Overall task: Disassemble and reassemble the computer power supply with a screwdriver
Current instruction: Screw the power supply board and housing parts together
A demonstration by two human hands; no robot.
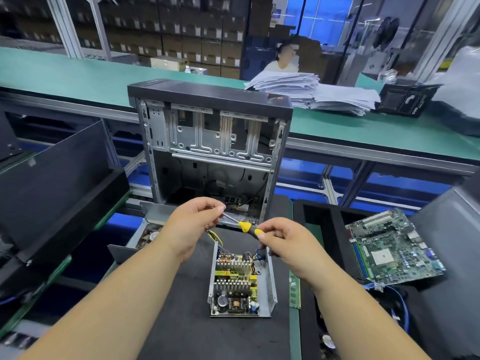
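While the power supply point(240, 283) sits with its cover off and its circuit board bare, just in front of the open computer case point(211, 149), both hands hover above it with the screwdriver point(244, 226) held between them. The right hand point(283, 242) curls its fingers round the yellow-and-black handle; the left hand point(193, 222) pinches the metal shaft near its tip, perhaps seating a screw there, though none can be made out. The risk I see is a drop: anything small at the tip would probably fall straight onto the board, among the heatsinks and coils nearest the case, where it could be hard to fish out and might bridge contacts. A slip of the left pinch could also send the tip down into the wire bundle point(217, 239) between the supply and the case. The motherboard point(392, 246), well to the right of the case, lies out of harm's way.
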